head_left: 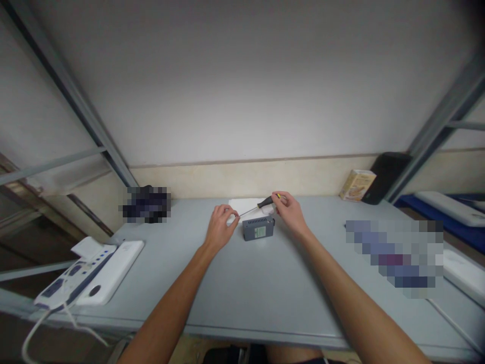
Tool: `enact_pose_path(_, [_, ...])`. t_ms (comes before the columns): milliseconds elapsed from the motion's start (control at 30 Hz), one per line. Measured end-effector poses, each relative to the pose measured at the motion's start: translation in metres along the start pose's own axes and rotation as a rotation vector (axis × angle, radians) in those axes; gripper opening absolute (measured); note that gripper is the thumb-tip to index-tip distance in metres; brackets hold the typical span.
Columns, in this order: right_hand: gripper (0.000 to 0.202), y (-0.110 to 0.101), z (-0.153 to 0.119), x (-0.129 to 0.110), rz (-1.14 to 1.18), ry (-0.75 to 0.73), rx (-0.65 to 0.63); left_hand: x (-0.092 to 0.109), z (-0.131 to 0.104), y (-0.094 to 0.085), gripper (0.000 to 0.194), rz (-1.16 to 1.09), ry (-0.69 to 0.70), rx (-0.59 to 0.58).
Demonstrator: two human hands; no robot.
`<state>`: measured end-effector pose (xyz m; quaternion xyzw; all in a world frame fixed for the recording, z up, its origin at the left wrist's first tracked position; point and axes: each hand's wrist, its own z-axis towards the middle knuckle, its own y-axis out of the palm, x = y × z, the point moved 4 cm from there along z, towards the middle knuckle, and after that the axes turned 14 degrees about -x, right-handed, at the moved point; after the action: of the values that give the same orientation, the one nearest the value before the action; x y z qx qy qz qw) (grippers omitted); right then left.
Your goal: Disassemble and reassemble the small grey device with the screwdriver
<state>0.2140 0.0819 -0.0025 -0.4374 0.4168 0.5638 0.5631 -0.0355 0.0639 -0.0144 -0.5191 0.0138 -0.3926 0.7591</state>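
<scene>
My right hand [288, 210] grips the end of a black and yellow screwdriver [265, 202], whose thin shaft slants down to the left. At the shaft's tip, the thumb and forefinger of my left hand [220, 226] are pinched together; whatever is between them is too small to make out. Just below the screwdriver, a dark grey metal box [258, 230] with slots along its top and a pale label on its front stands on the desk. Behind it lies a white sheet [242, 206], partly covered by my hands and the tool.
To the left lie a white power strip [71, 275] with cables and a white flat device [113, 273]. A small carton [357, 185] and a black panel [388, 177] lean at the back right. Blurred items occupy both sides of the grey desk [265, 298].
</scene>
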Motion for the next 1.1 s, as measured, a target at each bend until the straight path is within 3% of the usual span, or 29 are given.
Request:
enact_pose_path(533, [0.049,0.001,-0.002,-0.014,0.003,-0.076,-0.056,0.002,0.0,-0.001,0.013,-0.064,0.036,0.012])
enact_pose_path(833, [0.043,-0.006,-0.008,-0.045,-0.004,-0.19,0.074,0.006,0.001,-0.002,0.031,-0.22,0.016,0.009])
enact_pose_path(1100, [0.039,-0.003,-0.011,-0.056,-0.027,-0.232,0.033,0.031,-0.003,-0.003,0.031,-0.528,0.065,-0.216])
